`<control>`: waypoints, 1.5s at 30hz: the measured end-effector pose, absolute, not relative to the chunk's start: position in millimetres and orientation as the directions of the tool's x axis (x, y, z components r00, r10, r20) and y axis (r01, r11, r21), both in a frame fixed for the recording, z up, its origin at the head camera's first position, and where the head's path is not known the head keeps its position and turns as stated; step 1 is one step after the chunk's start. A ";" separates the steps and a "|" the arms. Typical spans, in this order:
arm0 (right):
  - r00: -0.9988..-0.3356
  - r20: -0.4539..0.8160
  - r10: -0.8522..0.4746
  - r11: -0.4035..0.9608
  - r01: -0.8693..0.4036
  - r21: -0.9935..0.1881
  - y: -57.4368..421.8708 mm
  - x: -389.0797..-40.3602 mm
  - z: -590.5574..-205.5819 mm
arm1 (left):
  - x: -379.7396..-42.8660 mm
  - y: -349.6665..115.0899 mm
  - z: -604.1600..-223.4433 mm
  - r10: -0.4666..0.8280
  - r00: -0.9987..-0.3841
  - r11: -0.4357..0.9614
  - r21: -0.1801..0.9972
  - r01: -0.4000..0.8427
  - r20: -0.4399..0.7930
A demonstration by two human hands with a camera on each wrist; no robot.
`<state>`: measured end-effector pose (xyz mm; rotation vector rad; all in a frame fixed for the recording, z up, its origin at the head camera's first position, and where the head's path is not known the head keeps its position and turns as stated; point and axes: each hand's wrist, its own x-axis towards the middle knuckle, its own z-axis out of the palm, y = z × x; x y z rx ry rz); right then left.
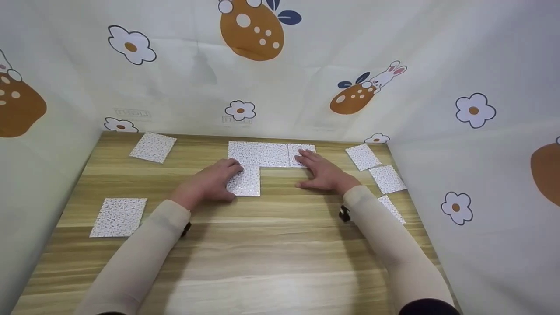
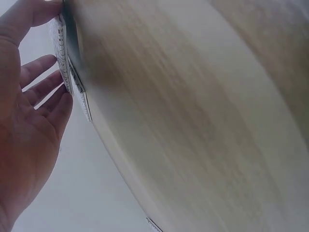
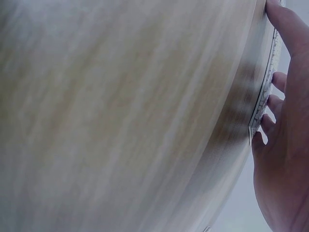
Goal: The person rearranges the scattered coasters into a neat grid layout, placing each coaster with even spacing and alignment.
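White speckled square tiles form an L on the wooden table. At the near left end of the L, my left hand (image 1: 217, 179) holds the lower tile (image 1: 248, 183), fingers at its far left side and thumb by its near left corner. In the left wrist view, the thumb and fingers span that tile's edge (image 2: 62, 53). Above it lies the corner tile (image 1: 243, 151), then the middle tile (image 1: 274, 155). My right hand (image 1: 324, 172) rests its fingertips on the right-end tile (image 1: 301, 149), fingers extended and thumb on or just above the table; the hand partly hides this tile.
Two loose tiles lie at the left, one far (image 1: 153, 147) and one nearer (image 1: 118, 217), partly behind the left sleeve. Three more (image 1: 363, 157) line the right edge. Patterned cloth walls (image 1: 183, 87) enclose the wooden table (image 1: 262, 245) at the back and sides.
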<state>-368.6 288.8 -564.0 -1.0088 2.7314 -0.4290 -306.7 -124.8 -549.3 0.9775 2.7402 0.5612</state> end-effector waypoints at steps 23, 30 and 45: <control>-0.750 -0.107 -0.653 0.734 -0.592 -0.332 287.7 -367.3 -561.3 | -303.1 -126.6 -552.0 0.634 -0.773 0.712 0.410 0.570 -0.025; -0.756 -0.109 -0.646 0.738 -0.582 -0.341 287.5 -366.3 -560.4 | -302.7 -126.1 -550.0 0.635 -0.772 0.710 0.412 0.571 -0.024; -0.752 -0.109 -0.651 0.735 -0.587 -0.339 288.4 -368.5 -563.1 | -301.6 -124.2 -549.7 0.639 -0.769 0.706 0.409 0.578 -0.016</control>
